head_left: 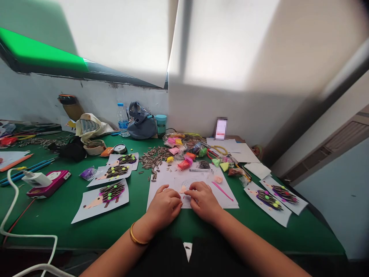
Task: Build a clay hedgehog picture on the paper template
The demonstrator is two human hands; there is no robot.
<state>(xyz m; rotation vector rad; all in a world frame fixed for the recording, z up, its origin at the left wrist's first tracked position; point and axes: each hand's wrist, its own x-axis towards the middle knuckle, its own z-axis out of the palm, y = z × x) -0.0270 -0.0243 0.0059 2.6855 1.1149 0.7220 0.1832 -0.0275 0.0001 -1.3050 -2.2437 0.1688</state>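
Note:
A drawing on white paper (168, 177) lies in front of me, with a small piece of peach modelling clay (183, 189) at the left end of its faint outline. My right hand (204, 201) rests on the sheet, its index fingertip touching the clay from the right; the fingers are bent but apart. Beside the clay, on the left, lies my left hand (165, 204), palm down with loosely spread fingers and nothing visible in it. A pink clay tool (222, 191) and a lump of peach clay (218, 179) are to the right of my right hand.
Sunflower seeds (154, 158) are heaped behind the paper, next to bagged coloured clay (184, 164) and yellow-handled scissors (219, 149). Finished hedgehog pictures (111, 192) lie left, and more hedgehog cards (268, 202) right. A pink power bank (49, 184) with white cable sits far left.

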